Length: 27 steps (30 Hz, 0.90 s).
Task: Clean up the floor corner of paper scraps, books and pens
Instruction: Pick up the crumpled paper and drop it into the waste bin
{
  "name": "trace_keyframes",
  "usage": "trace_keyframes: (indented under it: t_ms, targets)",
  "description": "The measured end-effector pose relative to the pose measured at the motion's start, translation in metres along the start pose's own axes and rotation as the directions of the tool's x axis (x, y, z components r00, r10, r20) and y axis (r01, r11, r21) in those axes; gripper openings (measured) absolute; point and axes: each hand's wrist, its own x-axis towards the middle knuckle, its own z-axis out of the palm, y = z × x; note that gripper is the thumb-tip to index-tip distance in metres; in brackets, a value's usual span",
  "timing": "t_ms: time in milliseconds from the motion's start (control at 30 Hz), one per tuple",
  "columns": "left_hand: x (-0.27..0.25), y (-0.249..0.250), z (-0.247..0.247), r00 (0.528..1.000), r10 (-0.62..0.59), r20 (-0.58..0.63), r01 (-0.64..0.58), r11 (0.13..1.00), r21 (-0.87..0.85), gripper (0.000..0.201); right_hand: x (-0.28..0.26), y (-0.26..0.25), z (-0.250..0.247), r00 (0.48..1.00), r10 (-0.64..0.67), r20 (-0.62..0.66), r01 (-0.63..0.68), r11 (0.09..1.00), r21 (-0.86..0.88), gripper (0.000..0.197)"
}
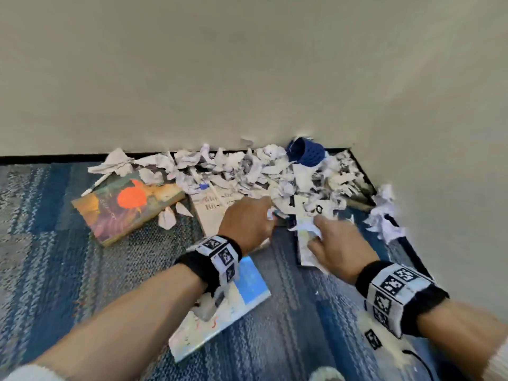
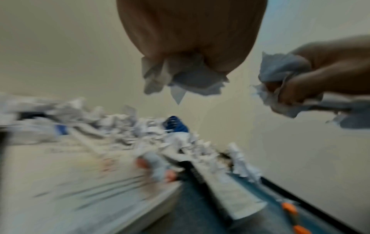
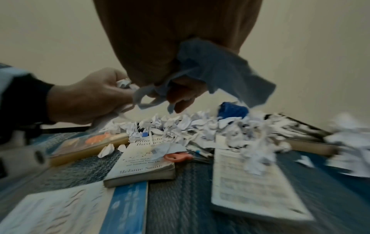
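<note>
Against the wall where the two sides of the room meet, a heap of crumpled paper scraps covers the blue carpet, piled thickest toward the corner around a tipped dark blue perforated cup. Just in front of the heap, the left hand is curled round a wad of crumpled paper, held clear of the floor; beside it the right hand grips its own wad of scraps, fingers closed over it. Beneath the hands lie two books: a white paperback with an orange object on its cover, and a pale book with printed lines on its upward face, partly buried in scraps at its far end. Farther left rests a book with an orange-and-green cover, a white pen touching its far corner, two loose scraps near its right edge. Nearer the person, a white-and-blue book lies under the left forearm. More scraps cluster by the right wall.
</note>
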Motion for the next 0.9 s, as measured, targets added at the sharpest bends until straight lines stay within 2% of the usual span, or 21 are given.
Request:
trace_keyframes:
  t_ms: [100, 233, 367, 467, 567, 633, 700, 733, 767, 900]
  targets:
    - [-0.008, 0.068, -0.009, 0.981, 0.19, 0.03, -0.19, 0.982, -0.012, 0.016, -0.053, 0.024, -0.028, 1.0, 0.021, 0.017, -0.02, 0.997, -0.069, 0.02]
    - [-0.027, 0.154, -0.02, 0.881, 0.474, -0.011, -0.472, 0.879, 0.058, 0.023, -0.11, 0.057, -0.061, 0.998, 0.036, -0.054, -0.044, 0.989, -0.145, 0.019]
    - [-0.039, 0.232, -0.016, 0.828, 0.552, -0.099, -0.559, 0.826, -0.067, 0.029, -0.171, 0.09, -0.084, 0.965, 0.13, -0.227, -0.139, 0.99, -0.027, 0.018]
    - [-0.06, 0.308, 0.009, 0.72, 0.688, -0.097, -0.694, 0.708, -0.13, 0.041, -0.242, 0.125, -0.092, 0.915, 0.205, -0.346, -0.178, 0.978, 0.107, 0.017]
    - [-0.081, 0.375, 0.027, 0.607, 0.79, -0.085, -0.788, 0.584, -0.197, 0.038, -0.313, 0.16, -0.1, 0.851, 0.26, -0.457, -0.176, 0.96, 0.22, 0.007]
    - [-0.098, 0.42, 0.041, 0.57, 0.819, -0.064, -0.805, 0.54, -0.246, 0.033, -0.359, 0.184, -0.103, 0.821, 0.311, -0.479, -0.205, 0.943, 0.261, 0.013]
    - [-0.113, 0.453, 0.06, 0.535, 0.845, -0.007, -0.806, 0.508, -0.303, 0.025, -0.391, 0.209, -0.1, 0.799, 0.372, -0.473, -0.253, 0.921, 0.297, 0.008]
    - [-0.123, 0.472, 0.074, 0.524, 0.851, 0.03, -0.797, 0.503, -0.335, 0.022, -0.408, 0.222, -0.096, 0.788, 0.41, -0.459, -0.292, 0.906, 0.307, 0.007]
    - [-0.131, 0.484, 0.086, 0.536, 0.842, 0.058, -0.772, 0.517, -0.369, 0.022, -0.418, 0.237, -0.089, 0.783, 0.444, -0.436, -0.332, 0.89, 0.312, 0.009]
    - [-0.158, 0.523, 0.138, 0.647, 0.75, 0.14, -0.601, 0.614, -0.512, 0.041, -0.453, 0.29, -0.052, 0.741, 0.635, -0.22, -0.56, 0.765, 0.319, 0.019]
